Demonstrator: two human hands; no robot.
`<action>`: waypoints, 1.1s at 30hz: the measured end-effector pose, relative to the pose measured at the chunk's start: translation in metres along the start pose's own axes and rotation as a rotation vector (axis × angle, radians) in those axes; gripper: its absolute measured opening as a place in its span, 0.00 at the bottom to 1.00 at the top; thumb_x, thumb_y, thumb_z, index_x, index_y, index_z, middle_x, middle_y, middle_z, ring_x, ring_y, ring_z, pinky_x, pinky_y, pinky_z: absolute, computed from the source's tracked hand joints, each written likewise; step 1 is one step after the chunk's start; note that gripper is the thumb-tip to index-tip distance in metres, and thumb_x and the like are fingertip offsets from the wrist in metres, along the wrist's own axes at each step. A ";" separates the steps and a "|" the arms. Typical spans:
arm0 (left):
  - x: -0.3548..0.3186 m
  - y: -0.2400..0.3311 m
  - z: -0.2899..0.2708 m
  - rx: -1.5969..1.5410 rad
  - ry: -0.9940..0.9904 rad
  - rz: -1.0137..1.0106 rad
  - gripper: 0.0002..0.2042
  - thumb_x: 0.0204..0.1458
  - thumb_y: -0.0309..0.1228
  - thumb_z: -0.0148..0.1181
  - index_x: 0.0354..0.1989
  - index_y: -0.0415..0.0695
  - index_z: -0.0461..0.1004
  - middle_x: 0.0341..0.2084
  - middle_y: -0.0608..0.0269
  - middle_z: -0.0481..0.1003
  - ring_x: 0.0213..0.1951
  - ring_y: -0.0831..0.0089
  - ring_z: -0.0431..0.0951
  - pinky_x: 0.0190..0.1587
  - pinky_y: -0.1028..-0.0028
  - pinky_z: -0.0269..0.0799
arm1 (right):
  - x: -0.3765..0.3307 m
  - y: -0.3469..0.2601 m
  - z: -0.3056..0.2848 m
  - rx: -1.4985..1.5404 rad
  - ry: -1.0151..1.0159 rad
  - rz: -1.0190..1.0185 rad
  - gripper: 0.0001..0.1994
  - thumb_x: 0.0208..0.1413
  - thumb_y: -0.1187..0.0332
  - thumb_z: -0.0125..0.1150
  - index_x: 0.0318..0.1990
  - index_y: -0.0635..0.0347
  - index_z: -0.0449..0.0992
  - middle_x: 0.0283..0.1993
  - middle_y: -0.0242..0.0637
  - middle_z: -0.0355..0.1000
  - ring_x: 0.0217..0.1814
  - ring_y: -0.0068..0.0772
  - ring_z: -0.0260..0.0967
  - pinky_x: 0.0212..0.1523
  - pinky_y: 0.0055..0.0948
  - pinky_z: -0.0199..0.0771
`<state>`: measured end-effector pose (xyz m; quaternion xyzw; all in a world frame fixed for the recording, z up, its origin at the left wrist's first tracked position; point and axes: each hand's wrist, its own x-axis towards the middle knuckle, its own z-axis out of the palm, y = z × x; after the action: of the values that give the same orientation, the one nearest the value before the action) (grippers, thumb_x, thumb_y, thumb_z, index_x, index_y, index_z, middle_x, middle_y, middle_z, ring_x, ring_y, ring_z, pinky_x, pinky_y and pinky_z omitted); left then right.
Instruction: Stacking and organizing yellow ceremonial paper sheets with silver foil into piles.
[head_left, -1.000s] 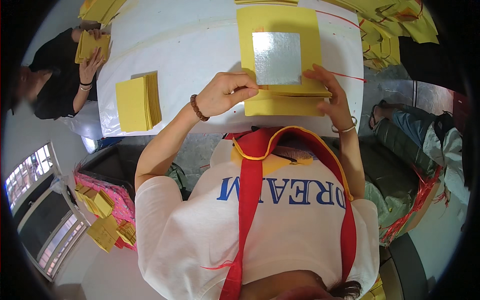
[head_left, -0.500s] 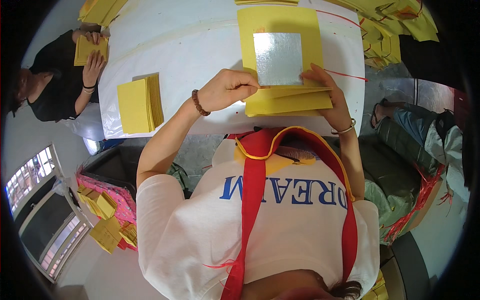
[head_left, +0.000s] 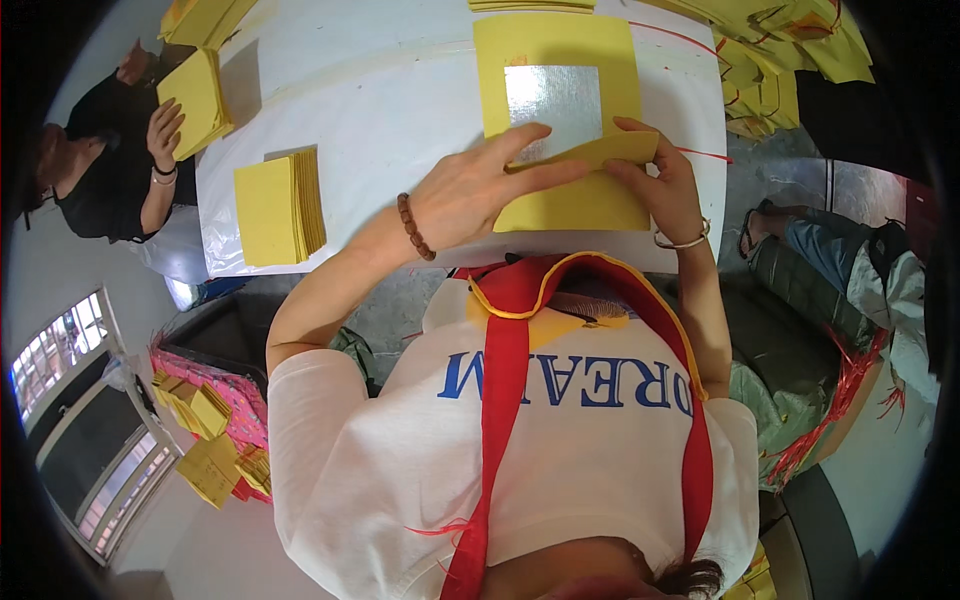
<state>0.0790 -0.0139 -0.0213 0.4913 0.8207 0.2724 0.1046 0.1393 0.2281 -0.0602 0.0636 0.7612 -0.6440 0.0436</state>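
Sheet (head_left: 575, 195) of yellow paper at the near edge of the white table (head_left: 400, 110), lifted and folding along its near part, atop a flat pile of the same. Silver square (head_left: 553, 100) pasted on its far half, partly covered by the raised fold. Left hand (head_left: 490, 190) laid over the fold from the left, fingers stretched out flat and pressing down, bead bracelet (head_left: 415, 227) on the wrist. Right hand (head_left: 660, 180) at the sheet's right edge, fingertips pinching the folded edge, thin bangle (head_left: 683, 241) on the wrist.

Stack (head_left: 278, 207) of yellow sheets further left on the table, well apart from both hands. More yellow sheets heaped at the far right corner (head_left: 790, 50). Far left, another person's hand (head_left: 165, 130) resting on a second yellow pile (head_left: 195, 95). Near left on the floor, pink bin (head_left: 215, 390) with yellow bundles. Red strap (head_left: 500, 400) hanging down a white shirt.
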 end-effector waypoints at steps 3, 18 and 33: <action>-0.005 0.005 0.003 0.011 -0.034 0.024 0.26 0.39 0.25 0.61 0.52 0.51 0.68 0.50 0.52 0.62 0.38 0.60 0.72 0.39 0.67 0.71 | -0.002 0.002 0.000 -0.036 -0.014 0.003 0.21 0.48 0.71 0.62 0.52 0.59 0.69 0.42 0.35 0.72 0.43 0.22 0.68 0.45 0.22 0.69; -0.008 -0.013 -0.003 -0.060 -0.127 0.111 0.19 0.44 0.28 0.59 0.48 0.46 0.68 0.41 0.56 0.69 0.44 0.59 0.69 0.45 0.67 0.69 | -0.004 0.012 -0.004 0.043 -0.033 0.004 0.23 0.46 0.73 0.62 0.53 0.56 0.69 0.44 0.35 0.71 0.49 0.25 0.66 0.51 0.24 0.64; -0.012 -0.002 0.005 -0.009 0.012 0.134 0.20 0.43 0.28 0.59 0.48 0.45 0.69 0.49 0.54 0.65 0.41 0.61 0.72 0.41 0.67 0.70 | -0.003 0.019 -0.010 0.150 -0.111 0.015 0.13 0.52 0.74 0.55 0.47 0.62 0.71 0.44 0.31 0.71 0.45 0.19 0.66 0.45 0.20 0.67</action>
<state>0.0854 -0.0233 -0.0283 0.5430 0.7853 0.2855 0.0833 0.1457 0.2412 -0.0761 0.0366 0.7068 -0.7012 0.0857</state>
